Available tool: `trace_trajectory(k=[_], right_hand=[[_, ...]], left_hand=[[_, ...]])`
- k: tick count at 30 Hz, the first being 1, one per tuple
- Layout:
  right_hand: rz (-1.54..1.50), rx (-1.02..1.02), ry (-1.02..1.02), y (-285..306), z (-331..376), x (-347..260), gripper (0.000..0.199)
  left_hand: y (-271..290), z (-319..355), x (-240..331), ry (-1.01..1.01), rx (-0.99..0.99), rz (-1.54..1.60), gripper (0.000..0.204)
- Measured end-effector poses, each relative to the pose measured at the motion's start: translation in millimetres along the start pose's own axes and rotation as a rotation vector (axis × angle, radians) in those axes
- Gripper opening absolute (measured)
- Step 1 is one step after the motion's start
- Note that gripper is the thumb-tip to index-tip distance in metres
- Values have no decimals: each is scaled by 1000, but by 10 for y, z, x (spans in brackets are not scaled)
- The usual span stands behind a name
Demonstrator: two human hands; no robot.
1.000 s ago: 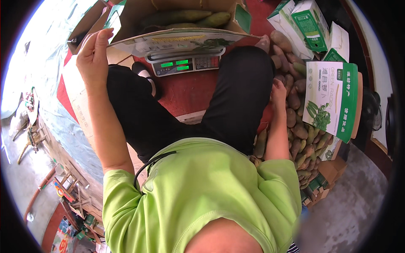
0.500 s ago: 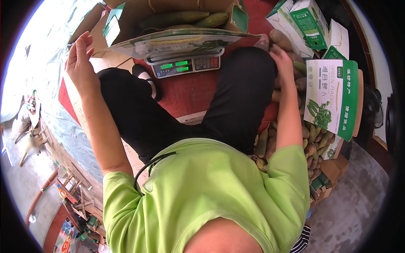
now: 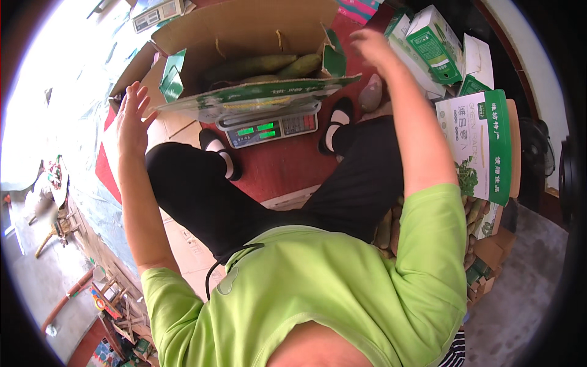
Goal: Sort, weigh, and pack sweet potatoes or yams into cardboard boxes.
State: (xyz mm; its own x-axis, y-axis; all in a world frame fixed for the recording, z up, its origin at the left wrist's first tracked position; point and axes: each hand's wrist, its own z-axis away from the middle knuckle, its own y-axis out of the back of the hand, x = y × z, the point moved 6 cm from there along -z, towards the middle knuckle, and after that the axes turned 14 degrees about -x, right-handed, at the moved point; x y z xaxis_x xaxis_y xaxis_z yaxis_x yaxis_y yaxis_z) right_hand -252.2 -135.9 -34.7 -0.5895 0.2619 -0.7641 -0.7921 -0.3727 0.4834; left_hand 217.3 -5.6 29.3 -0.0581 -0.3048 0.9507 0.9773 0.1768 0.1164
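Observation:
A printed cardboard carton [image 3: 183, 46] with raised flaps rests on a digital scale [image 3: 269, 129] between my feet. Several long green radishes [image 3: 260, 66] lie inside it. Beside the carton's left flap, my left hand [image 3: 132, 119] is raised, open and holding nothing, with its fingers spread. My right hand [image 3: 372, 48] is to the right of the carton's far right corner, slightly blurred. Its fingers are stretched out and nothing shows in them. The scale's small displays glow green.
A heap of radishes [image 3: 384, 229] lies by my right leg, partly under my arm. Green-and-white cartons [image 3: 434, 52] stand at the far right, and another printed carton [image 3: 474, 144] is nearer. A second scale [image 3: 158, 15] sits at the far left. Red flooring [image 3: 278, 174] shows between my legs.
My right hand has left the radish heap beside my right knee and moved far and to the left, near the carton. My left hand stays raised. The view has shifted, showing more beyond the carton.

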Motion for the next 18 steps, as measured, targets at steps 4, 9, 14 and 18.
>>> trace_trajectory(k=[4,9,14,18], right_hand=[[-185,-161,-25,-266,-150,341,28],[-231,-270,-85,-435,-28,222,28],[-298,-277,-147,-428,27,185,24],[-302,-268,-148,-413,10,191,26]], left_hand=[[-11,-451,-117,175,-71,-108,77],[-182,-569,-572,465,-305,-244,76],[-79,-637,-591,403,-259,-84,70],[12,-686,-648,405,-153,-51,59]])
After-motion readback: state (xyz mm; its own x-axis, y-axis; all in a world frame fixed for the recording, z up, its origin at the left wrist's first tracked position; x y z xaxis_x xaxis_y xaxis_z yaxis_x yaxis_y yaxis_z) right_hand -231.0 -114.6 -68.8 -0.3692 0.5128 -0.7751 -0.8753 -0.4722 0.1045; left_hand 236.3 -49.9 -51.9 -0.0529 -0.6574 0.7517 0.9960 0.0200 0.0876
